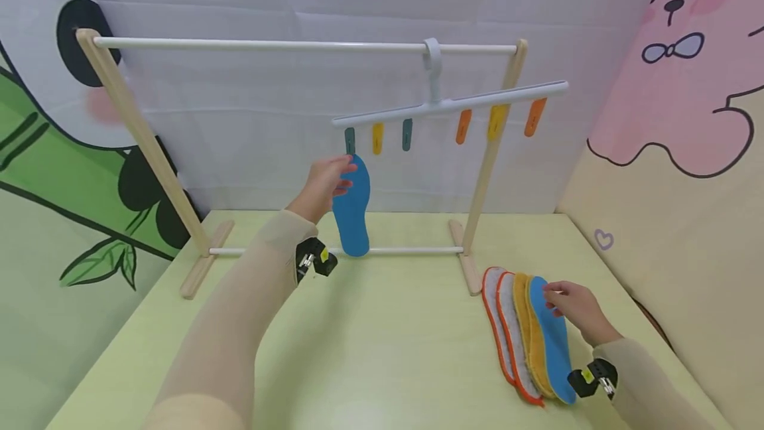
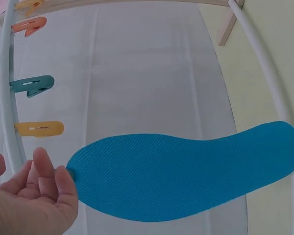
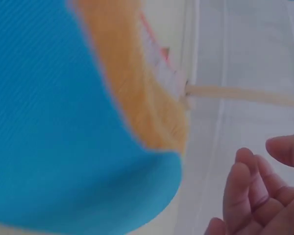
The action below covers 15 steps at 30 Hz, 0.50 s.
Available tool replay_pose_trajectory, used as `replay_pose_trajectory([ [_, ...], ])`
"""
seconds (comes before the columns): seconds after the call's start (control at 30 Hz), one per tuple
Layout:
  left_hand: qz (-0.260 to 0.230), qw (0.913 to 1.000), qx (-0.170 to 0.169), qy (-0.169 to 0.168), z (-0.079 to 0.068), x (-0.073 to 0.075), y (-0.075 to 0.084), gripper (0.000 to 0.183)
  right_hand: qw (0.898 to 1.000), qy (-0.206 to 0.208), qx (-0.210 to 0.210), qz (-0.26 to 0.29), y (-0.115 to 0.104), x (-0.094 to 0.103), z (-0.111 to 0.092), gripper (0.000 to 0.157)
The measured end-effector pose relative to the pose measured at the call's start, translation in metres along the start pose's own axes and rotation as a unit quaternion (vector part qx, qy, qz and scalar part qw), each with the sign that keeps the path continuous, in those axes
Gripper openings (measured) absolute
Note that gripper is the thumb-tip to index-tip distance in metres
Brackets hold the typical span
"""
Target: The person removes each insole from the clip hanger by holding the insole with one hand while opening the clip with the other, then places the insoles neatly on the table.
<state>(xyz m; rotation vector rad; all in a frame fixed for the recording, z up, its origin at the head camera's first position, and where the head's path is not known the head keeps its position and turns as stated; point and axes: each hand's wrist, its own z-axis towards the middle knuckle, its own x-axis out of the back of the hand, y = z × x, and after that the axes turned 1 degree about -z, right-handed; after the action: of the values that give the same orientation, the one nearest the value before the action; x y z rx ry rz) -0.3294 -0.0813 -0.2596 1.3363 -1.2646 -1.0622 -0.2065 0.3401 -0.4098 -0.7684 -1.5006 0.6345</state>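
A blue insole (image 1: 352, 211) hangs toe-down or heel-down, I cannot tell which, from the leftmost teal clip (image 1: 349, 141) of a white hanger (image 1: 489, 97). My left hand (image 1: 324, 184) is beside the insole's upper end; in the left wrist view its thumb stands apart from the loosely bent fingers (image 2: 45, 171), which are close to the clip. At lower right my right hand (image 1: 575, 307) hovers by the upper end of another blue insole (image 1: 554, 350), on top of a fanned stack. The right wrist view shows that thumb and fingers (image 3: 237, 188) apart, holding nothing.
Yellow insoles (image 1: 531, 330) and grey ones with red edging (image 1: 498, 324) lie under the blue one. The hanger hooks over the white top rail (image 1: 268, 45) of a wooden-legged rack. Further clips, such as an orange one (image 1: 535, 117), hang along its bar.
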Motion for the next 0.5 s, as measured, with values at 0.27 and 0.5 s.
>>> replay_pose_trajectory([
  [0.27,-0.001,0.9999,-0.002,0.010,-0.001,0.013,-0.006,0.039,0.999,-0.008,0.047,0.008,-0.040,-0.013,0.000,0.037],
  [0.5,0.015,0.9998,-0.006,0.013,0.003,0.012,-0.007,0.039,0.998,-0.001,0.053,0.035,-0.058,-0.019,-0.001,0.034],
])
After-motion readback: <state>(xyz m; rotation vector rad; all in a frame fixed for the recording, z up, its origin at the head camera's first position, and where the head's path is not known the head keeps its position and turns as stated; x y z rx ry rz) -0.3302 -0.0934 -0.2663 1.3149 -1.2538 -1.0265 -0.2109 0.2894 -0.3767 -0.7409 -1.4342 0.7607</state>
